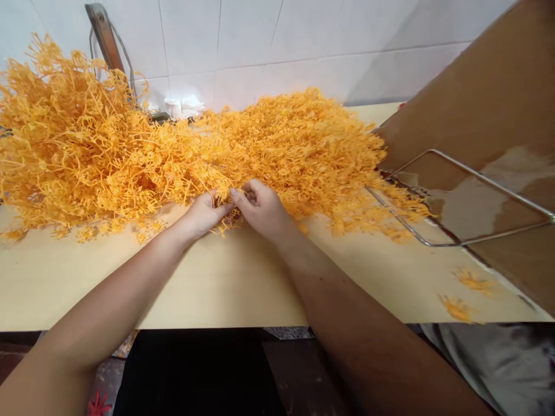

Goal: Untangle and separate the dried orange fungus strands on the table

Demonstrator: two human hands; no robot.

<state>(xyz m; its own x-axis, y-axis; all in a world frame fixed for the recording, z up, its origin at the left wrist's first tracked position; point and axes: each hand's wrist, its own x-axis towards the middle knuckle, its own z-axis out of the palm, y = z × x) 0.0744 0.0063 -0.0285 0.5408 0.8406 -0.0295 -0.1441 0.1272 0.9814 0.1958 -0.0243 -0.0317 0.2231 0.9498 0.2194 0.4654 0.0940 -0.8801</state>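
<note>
No text, label, brand, number or sign can be read here — neither on the tiled wall (303, 29) nor on the tabletop (225, 283). The brown board (485, 98) at the right — pale patch (515, 179) included — shows no legible characters.

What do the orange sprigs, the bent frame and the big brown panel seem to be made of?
Orange sprigs: probably plastic, slightly glossy; the strands look molded and evenly colored.
Bent frame: likely metal, smooth and shiny, with bright highlights along its bars.
Brown panel: perhaps cardboard, mostly dull and flat, with a glossy patch that could be tape.
</note>
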